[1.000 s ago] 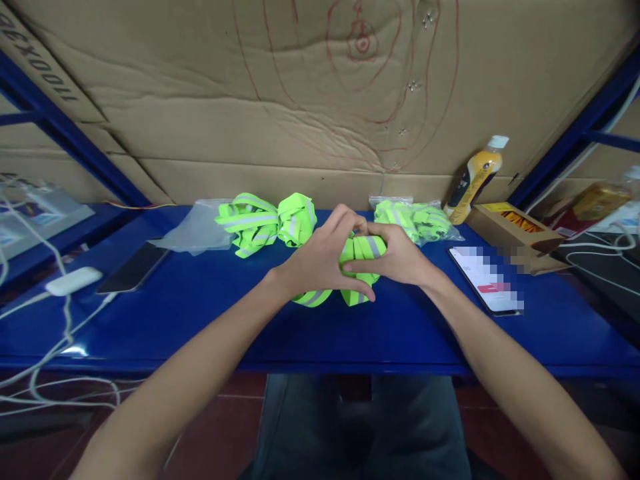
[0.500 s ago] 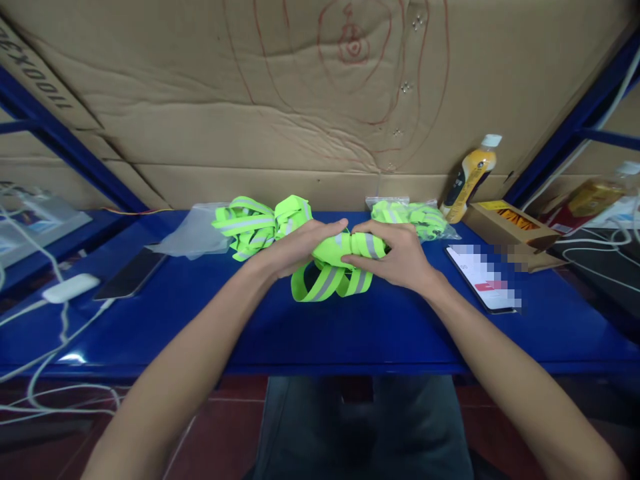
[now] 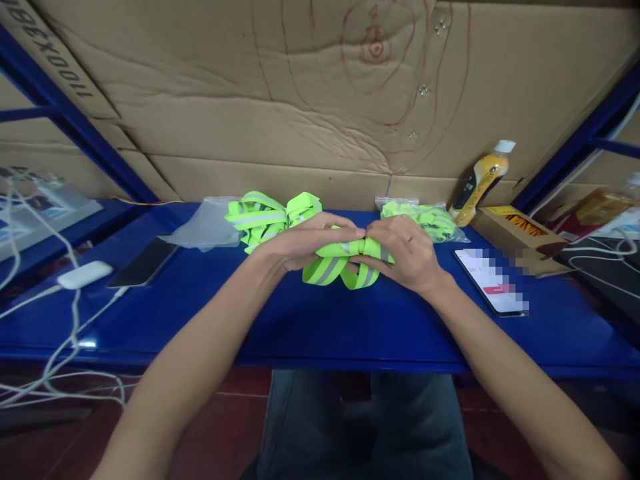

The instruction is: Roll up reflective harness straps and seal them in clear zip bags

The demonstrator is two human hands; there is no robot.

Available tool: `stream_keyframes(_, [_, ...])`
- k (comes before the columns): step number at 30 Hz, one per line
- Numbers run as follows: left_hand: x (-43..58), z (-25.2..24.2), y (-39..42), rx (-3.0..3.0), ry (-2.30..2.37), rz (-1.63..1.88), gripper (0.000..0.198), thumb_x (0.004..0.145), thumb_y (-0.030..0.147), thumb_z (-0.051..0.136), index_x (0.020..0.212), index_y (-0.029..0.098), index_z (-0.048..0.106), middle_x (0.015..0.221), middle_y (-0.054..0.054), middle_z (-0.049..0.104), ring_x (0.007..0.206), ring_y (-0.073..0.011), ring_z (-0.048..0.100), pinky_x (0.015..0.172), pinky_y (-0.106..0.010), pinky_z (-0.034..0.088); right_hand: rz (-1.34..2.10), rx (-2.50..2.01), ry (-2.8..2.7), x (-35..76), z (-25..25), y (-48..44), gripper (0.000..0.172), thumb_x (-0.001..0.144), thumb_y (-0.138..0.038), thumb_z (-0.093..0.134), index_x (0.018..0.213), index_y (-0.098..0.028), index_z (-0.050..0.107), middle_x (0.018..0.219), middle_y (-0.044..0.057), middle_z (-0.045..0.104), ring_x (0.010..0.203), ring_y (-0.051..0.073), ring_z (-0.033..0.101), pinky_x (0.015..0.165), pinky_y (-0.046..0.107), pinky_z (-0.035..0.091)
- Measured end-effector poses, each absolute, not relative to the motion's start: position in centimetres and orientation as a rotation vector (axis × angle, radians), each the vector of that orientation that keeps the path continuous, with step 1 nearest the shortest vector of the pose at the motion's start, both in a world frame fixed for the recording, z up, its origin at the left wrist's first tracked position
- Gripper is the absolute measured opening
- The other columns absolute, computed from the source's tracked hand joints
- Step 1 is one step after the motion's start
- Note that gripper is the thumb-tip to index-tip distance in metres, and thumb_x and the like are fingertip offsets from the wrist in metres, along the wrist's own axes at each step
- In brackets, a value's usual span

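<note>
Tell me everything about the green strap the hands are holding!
The strap is bright yellow-green with a grey stripe, and looks like flat, bendy cloth. It's bunched up, loops hanging at the front. The left hand and right hand hold it over the blue table; whether it touches that is unclear.

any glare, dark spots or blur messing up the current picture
In the head view, a small bright glare spot sits near the front left of the blue table; in the same head view, the trousers below it are dim, and coarse pixel blocks cover part of the right-hand phone, though the green bands show their grey stripes.
</note>
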State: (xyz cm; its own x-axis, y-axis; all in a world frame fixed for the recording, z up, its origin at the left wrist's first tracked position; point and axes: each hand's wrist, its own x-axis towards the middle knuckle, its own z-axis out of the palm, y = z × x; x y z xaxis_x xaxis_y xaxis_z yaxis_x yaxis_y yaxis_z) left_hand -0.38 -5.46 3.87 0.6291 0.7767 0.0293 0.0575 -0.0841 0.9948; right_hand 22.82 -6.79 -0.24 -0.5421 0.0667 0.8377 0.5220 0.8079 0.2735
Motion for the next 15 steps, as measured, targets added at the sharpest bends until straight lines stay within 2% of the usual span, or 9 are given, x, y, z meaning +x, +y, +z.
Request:
stream_keyframes(3, [0.0,3.6,-5.5,1.533,0.752,0.809,0.044,0.068,0.041,0.098,0.099,0.015,0.080,0.094,-0.009,0.078,0.082,-0.0204,0.072,0.072,-0.031,0.057,-0.469,-0.464,-2.095,23.0,0.1,-6.9,0.052,0.095,-0.052,0.076,0.135,-0.021,0.063,0.114,0.014,0.077,0.104,0.031,0.073,0.091,0.048,0.059])
stream_keyframes(6, [0.4,3.5,-5.6,1.633,0.795,1.036,0.054,0.061,0.036,0.100,0.104,0.013,0.078,0.096,-0.007,0.076,0.083,-0.0188,0.070,0.073,-0.029,0.054,-0.136,-0.517,-2.033,22.8,0.4,-7.0,0.040,0.106,-0.050,0.058,0.133,-0.021,0.066,0.125,0.014,0.075,0.118,0.030,0.071,0.101,0.048,0.057])
stream_keyframes(7, [0.5,3.5,-5.7,1.711,0.811,1.106,0.054,0.061,0.036,0.099,0.105,0.014,0.078,0.097,-0.006,0.076,0.084,-0.0189,0.069,0.075,-0.030,0.054,-0.038,-0.562,-1.974,22.8,0.4,-7.0,0.037,0.107,-0.048,0.054,0.130,-0.022,0.068,0.125,0.013,0.075,0.118,0.028,0.071,0.101,0.046,0.056])
stream_keyframes(9, [0.8,3.6,-6.1,1.914,0.841,1.239,0.051,0.065,0.033,0.097,0.108,0.015,0.076,0.101,-0.006,0.076,0.090,-0.0203,0.069,0.080,-0.031,0.053,0.081,-0.664,-1.858,22.7,0.5,-6.7,0.033,0.104,-0.048,0.061,0.125,-0.024,0.070,0.121,0.010,0.076,0.114,0.026,0.072,0.099,0.043,0.056])
stream_keyframes(12, [1.2,3.5,-6.7,2.181,0.823,1.408,0.046,0.070,0.028,0.093,0.110,0.017,0.073,0.111,-0.006,0.077,0.102,-0.0224,0.070,0.090,-0.033,0.053,0.179,-0.752,-1.755,22.7,0.2,-6.2,0.041,0.090,-0.052,0.081,0.118,-0.023,0.072,0.118,0.008,0.077,0.108,0.025,0.072,0.098,0.040,0.055])
stream_keyframes(15, [1.6,3.0,-7.1,2.369,0.740,1.487,0.045,0.075,0.026,0.089,0.115,0.019,0.069,0.114,-0.005,0.077,0.103,-0.0217,0.071,0.091,-0.033,0.052,0.306,-0.767,-1.641,22.2,-0.5,-6.0,0.043,0.087,-0.055,0.082,0.113,-0.022,0.074,0.111,0.006,0.078,0.103,0.023,0.072,0.093,0.037,0.055])
